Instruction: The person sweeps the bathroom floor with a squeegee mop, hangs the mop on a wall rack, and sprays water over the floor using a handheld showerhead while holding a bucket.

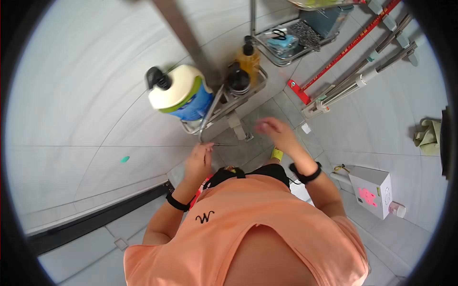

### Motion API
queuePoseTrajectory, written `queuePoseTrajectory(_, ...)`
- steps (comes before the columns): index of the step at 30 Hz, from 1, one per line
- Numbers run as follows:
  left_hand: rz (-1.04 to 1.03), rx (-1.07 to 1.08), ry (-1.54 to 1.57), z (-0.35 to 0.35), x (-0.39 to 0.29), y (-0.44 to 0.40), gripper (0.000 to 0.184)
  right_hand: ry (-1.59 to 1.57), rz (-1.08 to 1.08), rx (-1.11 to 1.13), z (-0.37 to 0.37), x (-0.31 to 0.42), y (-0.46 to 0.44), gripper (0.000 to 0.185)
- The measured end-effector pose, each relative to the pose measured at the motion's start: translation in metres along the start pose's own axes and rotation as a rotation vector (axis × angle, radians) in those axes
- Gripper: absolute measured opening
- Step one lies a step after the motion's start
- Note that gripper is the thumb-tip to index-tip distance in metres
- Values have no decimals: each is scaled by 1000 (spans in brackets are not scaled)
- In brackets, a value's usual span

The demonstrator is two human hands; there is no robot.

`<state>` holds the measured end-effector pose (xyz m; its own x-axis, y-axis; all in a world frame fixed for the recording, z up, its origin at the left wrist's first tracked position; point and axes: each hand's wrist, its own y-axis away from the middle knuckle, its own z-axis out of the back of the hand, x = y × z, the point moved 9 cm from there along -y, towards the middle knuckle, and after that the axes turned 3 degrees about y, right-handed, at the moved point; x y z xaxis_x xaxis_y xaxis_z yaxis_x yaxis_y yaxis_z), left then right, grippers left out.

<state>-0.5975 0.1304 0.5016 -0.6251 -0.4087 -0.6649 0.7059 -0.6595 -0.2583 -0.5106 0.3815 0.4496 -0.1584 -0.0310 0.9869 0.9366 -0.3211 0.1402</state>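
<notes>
My left hand [198, 163] is at the lower end of a slim metal bar [205, 125] that slants down across the corner rack [220, 116]. Its fingers are drawn together, and what they hold, if anything, I cannot make out. A thin dark rod or wire [225, 144] runs beside the fingertips. To the right, my right hand [280, 135] is raised over the floor, its fingers bent and smeared by motion. On the rack stand a large white and blue pump bottle [183, 95], a dark-topped bottle [237, 80] and an amber pump bottle [249, 59].
A second wire shelf [286, 58] holds scissors [278, 35] and a blue packet [282, 44]. Long-handled tools, one with a red pole [350, 47], hang on the right wall. A white box [371, 190] stands lower right. A blurred vertical post [183, 33] rises behind the rack.
</notes>
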Motion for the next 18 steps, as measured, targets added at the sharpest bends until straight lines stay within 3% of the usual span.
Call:
queuePoseTrajectory(4, -33, -63, 50, 52, 15, 15, 20, 88, -31, -31, -109, 51, -54, 29)
queuePoseTrajectory(6, -88, -52, 2, 65, 25, 32, 19, 603, 252, -526, -107, 82, -71, 34)
queuePoseTrajectory(7, -107, -55, 16, 70, 31, 42, 19, 615, 258, -544, -113, 84, -82, 34)
queuePoseTrajectory(9, 82, 51, 118, 67, 61, 60, 19, 539, -69, -600, -105, 56, -101, 44)
queuePoseTrajectory(11, 59, 45, 147, 75, 66, 66, 19, 591, -99, -618, -93, 42, -117, 46)
queuePoseTrajectory(13, 43, 42, 174, 79, 70, 71, 18, 502, -310, -315, -99, 15, -136, 45)
queuePoseTrajectory(15, 123, 85, 215, 78, 83, 75, 19, 608, -241, -441, -97, 29, -124, 49)
queuePoseTrajectory(18, 125, 102, 215, 79, 89, 73, 19, 420, -55, -564, -99, 49, -110, 42)
